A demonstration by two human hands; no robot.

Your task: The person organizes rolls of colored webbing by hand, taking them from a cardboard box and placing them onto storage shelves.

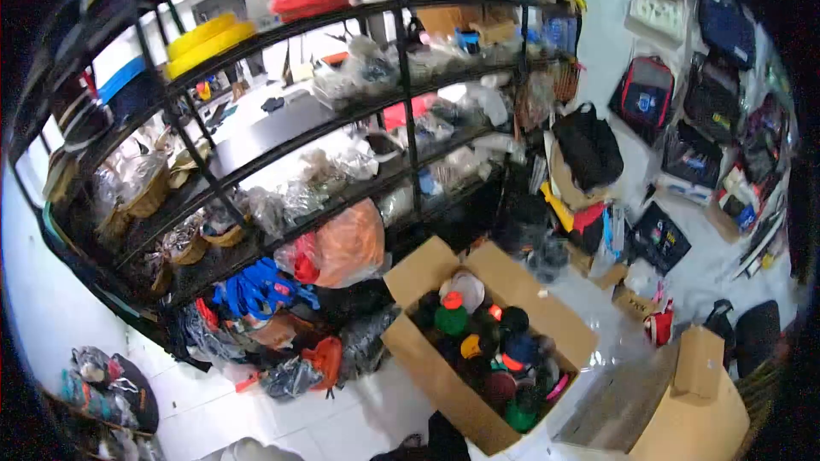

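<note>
Neither my left hand nor my right hand shows in the head view. An open cardboard box [436, 367] stands on the tiled floor at the lower middle, its flaps folded outward. Inside it lie several round, cap-like items in black, green, orange and other colours, among them a green one [451, 319] and a grey-white one [467, 288]. Part of something dark, perhaps clothing [444, 440], shows at the bottom edge, left of the box.
Black metal shelving [401, 77] with plastic-wrapped goods and baskets spans the left and middle. Blue straps [256, 288] and bags lie beneath it. Backpacks [645, 98] hang on the right wall. Another cardboard box [700, 410] is at the lower right.
</note>
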